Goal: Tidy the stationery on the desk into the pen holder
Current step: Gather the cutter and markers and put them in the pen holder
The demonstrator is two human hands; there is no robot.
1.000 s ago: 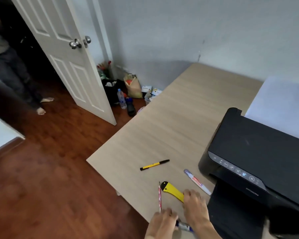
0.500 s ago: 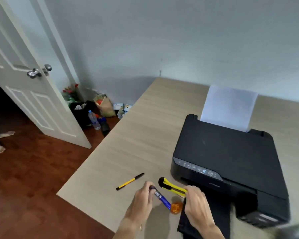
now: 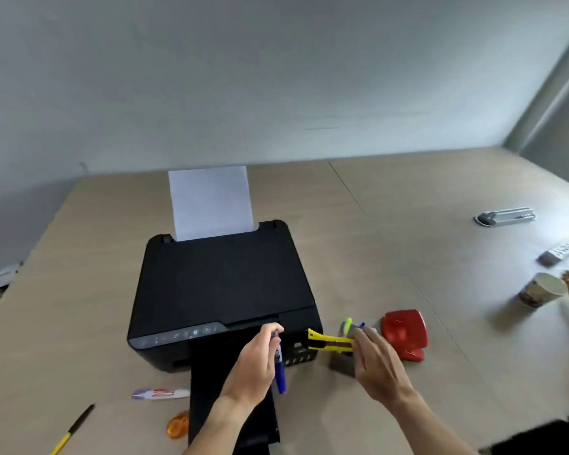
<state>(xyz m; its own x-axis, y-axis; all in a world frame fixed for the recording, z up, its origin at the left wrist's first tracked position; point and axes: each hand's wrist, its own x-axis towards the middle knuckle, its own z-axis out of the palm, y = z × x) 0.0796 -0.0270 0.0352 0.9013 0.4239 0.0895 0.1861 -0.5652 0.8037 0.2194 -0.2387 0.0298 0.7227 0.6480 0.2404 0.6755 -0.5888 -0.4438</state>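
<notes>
We see the left hand (image 3: 255, 362) closed around a blue pen (image 3: 279, 372), held upright in front of the black printer (image 3: 224, 290). The right hand (image 3: 375, 359) grips a yellow box cutter (image 3: 329, 341), its tip pointing left, just over the grey pen holder (image 3: 342, 364), which stands between the printer and a red hole punch (image 3: 406, 333). Near the desk's (image 3: 408, 224) front edge lie a glue tube (image 3: 160, 393), an orange tape dispenser (image 3: 179, 424) and a yellow pen (image 3: 73, 428).
</notes>
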